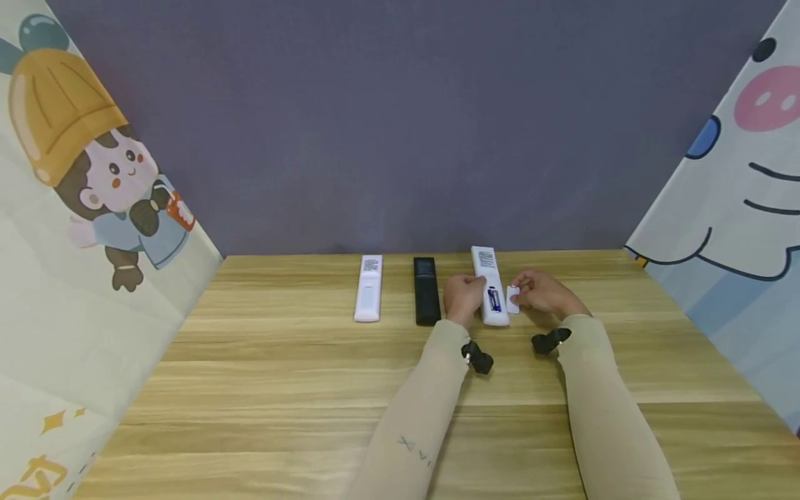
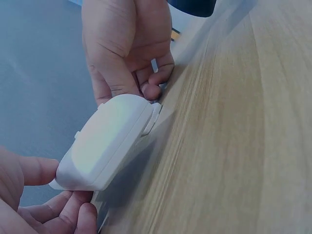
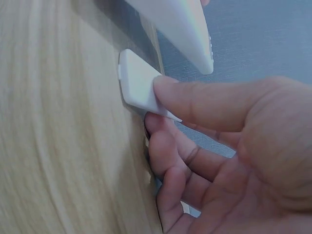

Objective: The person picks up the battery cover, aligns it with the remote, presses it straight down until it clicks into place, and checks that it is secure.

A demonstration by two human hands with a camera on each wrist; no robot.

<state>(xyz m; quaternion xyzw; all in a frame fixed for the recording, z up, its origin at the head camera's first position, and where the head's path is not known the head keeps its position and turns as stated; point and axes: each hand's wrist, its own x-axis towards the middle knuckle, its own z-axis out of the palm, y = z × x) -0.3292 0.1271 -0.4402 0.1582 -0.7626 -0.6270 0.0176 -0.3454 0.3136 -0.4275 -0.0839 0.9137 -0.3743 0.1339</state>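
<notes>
My left hand (image 1: 463,297) grips a white remote control (image 1: 488,269) by its left edge, back side up. Its battery compartment is uncovered, and blue batteries (image 1: 494,300) show inside. In the left wrist view the end of the remote (image 2: 100,144) lies between thumb and curled fingers, tilted over the tabletop. Just right of it, my right hand (image 1: 542,292) pinches a small white battery cover (image 1: 512,299). The right wrist view has the thumb on the face of the cover (image 3: 139,80), fingers underneath, close over the wood.
Left of the hands a black remote control (image 1: 427,292) lies back side up on the wooden table (image 1: 281,389). Farther left lies another white remote control (image 1: 369,288), its back closed. A dark wall panel (image 1: 400,125) rises behind the table, with printed cloths (image 1: 56,278) at the sides.
</notes>
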